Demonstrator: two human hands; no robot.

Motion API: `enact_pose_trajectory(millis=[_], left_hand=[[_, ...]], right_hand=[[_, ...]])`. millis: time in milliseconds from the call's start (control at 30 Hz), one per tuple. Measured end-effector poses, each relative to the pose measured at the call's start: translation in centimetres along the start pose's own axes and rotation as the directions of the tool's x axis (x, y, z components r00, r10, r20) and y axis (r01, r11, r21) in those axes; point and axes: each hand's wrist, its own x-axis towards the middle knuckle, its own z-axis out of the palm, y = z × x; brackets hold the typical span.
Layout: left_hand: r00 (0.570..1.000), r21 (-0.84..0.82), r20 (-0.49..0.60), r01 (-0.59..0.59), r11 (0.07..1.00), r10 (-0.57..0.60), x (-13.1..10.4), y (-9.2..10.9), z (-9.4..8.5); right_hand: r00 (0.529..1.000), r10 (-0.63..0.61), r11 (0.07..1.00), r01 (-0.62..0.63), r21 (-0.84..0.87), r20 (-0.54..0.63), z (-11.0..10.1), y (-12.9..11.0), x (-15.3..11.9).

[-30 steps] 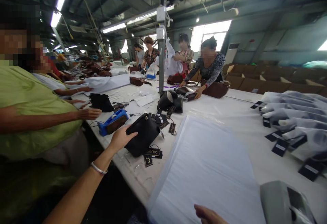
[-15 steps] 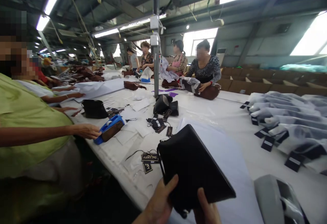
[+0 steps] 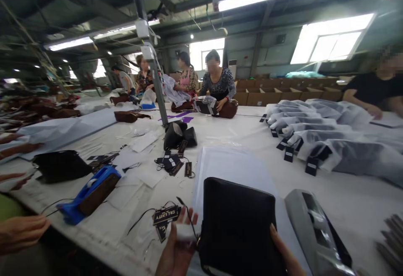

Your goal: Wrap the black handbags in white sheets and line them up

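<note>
Obstacle beside right hand [image 3: 287, 253]: grey dispenser [image 3: 310, 236]

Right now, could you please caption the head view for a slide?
A black bag between two hands above a white worktable.

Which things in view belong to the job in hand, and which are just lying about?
Likely in the job:
black bag, gripped by the right hand
its strap, at the left hand
white sheets behind it

Apparently lying about:
brown bag
blue tape dispenser
cardboard boxes
</note>
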Motion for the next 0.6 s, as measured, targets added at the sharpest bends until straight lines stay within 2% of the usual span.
enact_pose_trajectory(millis=[100,200,267,367,500,600], left_hand=[[0.989,0.155,-0.147,-0.005,0.988,0.028,0.5,1.0,0.4],[0.972,0.331,-0.185,-0.076,0.941,0.143,1.1,1.3,0.9],[0.957,0.476,-0.165,-0.136,0.869,0.240,1.9,1.3,1.0],[0.932,0.702,-0.070,-0.208,0.681,0.357,3.3,1.3,0.4],[0.925,0.848,0.034,-0.227,0.478,0.379,5.4,1.3,-1.0],[0.929,0.924,0.083,-0.207,0.322,0.360,6.6,1.5,-2.0]], right_hand=[[0.995,0.093,0.990,-0.096,0.102,0.030,-0.9,-0.7,0.4],[0.996,0.088,0.991,-0.090,0.095,0.031,-1.7,-1.2,1.4],[0.996,0.086,0.994,-0.088,0.065,0.023,-2.0,-1.5,2.3],[0.998,0.060,0.996,-0.061,0.060,0.016,-2.1,-2.0,3.8],[1.000,-0.002,1.000,0.001,0.011,0.029,-2.2,-2.5,5.6],[0.989,-0.150,0.986,0.148,-0.082,-0.010,-2.6,-2.1,6.6]])
